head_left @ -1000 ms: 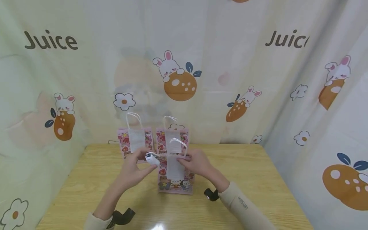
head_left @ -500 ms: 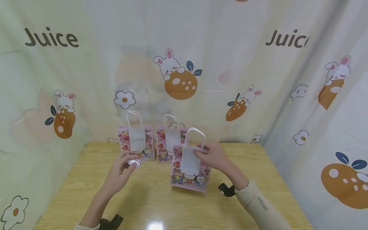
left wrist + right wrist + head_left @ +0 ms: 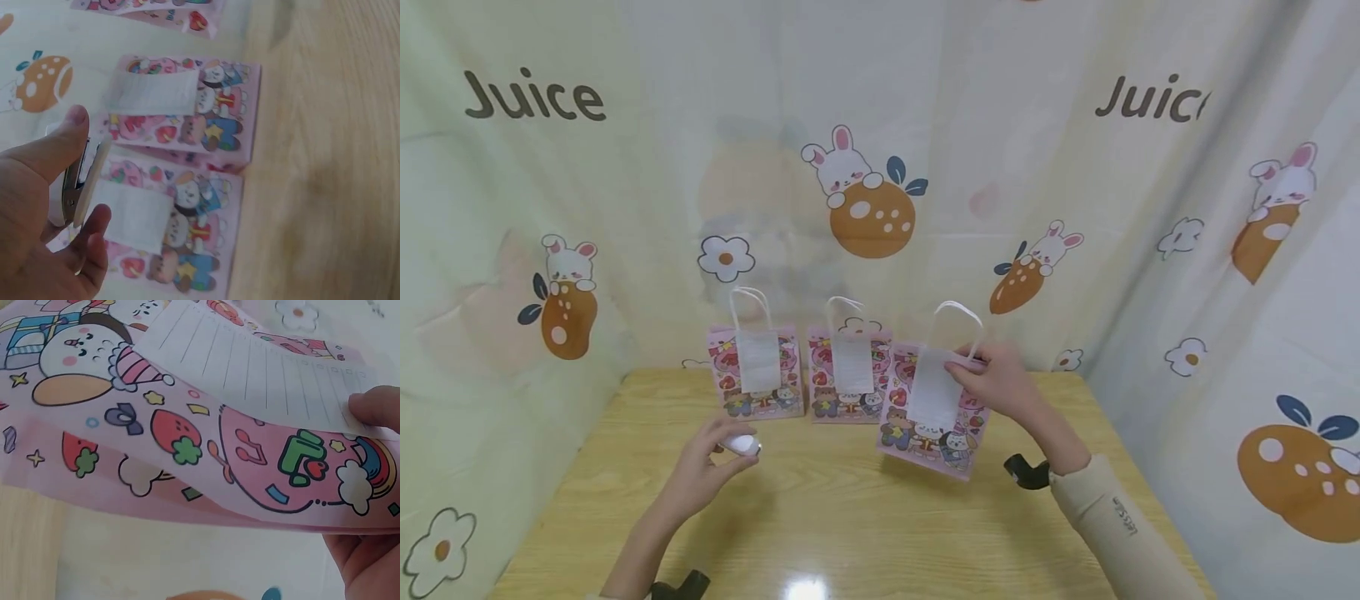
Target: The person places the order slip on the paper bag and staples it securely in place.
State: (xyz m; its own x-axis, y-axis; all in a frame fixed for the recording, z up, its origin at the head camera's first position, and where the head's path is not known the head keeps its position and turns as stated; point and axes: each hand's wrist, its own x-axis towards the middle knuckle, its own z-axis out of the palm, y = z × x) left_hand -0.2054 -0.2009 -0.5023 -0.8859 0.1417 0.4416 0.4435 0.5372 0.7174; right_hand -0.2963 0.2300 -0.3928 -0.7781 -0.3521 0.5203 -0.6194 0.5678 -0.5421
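My right hand (image 3: 1002,382) pinches the top edge of a pink cartoon-printed paper gift bag (image 3: 927,446) with white loop handles. The bag is tilted and held off the table, right of two others. A white lined paper slip (image 3: 262,369) lies against its front, under my thumb (image 3: 375,407). My left hand (image 3: 698,468) holds a small white stapler (image 3: 743,445) between thumb and fingers, low over the table's left half. Metal parts of the stapler (image 3: 75,178) show in the left wrist view. Part of it is hidden by the fingers.
Two matching gift bags stand at the back of the wooden table (image 3: 820,533): a left bag (image 3: 763,404) and a middle bag (image 3: 823,408). Each bears a white slip. A printed curtain (image 3: 970,125) hangs behind and at both sides.
The right hand has carried its bag rightward and back from the middle, lifting it. The left hand with the stapler has moved left and down, away from that bag's top edge.
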